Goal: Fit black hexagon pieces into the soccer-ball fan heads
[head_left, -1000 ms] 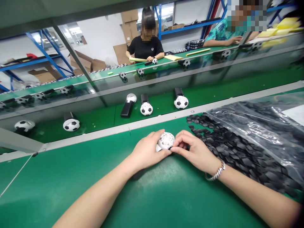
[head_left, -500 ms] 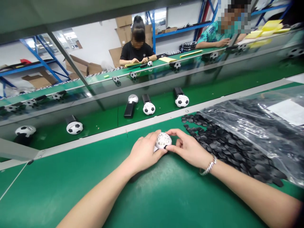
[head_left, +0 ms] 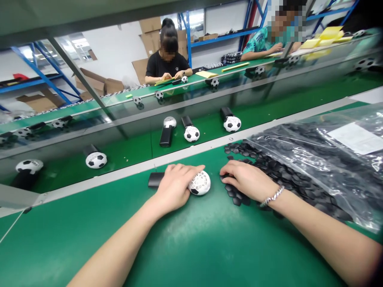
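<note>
My left hand [head_left: 174,184] is wrapped over a football-shaped handheld fan [head_left: 201,184] lying on the green table. Its round white head has an openwork pattern and a black patch at the lower left; the black handle [head_left: 154,179] sticks out on the far side of my hand. At the left edge of a pile of small black pentagon pieces [head_left: 281,181], my right hand [head_left: 247,179] has thumb and fingers closed around a black piece at the fingertips. Several loose pieces lie beneath that hand.
A clear plastic bag [head_left: 323,135] of black pieces covers the pile's right side. Beyond a metal rail [head_left: 125,171], several similar fans [head_left: 191,134] lie on a green belt. Two people work at the opposite bench, one in a black shirt [head_left: 166,67].
My right hand has left the fan and moved right to the black pieces. The fan has shifted slightly left and lies with its handle now showing beyond my left hand.
</note>
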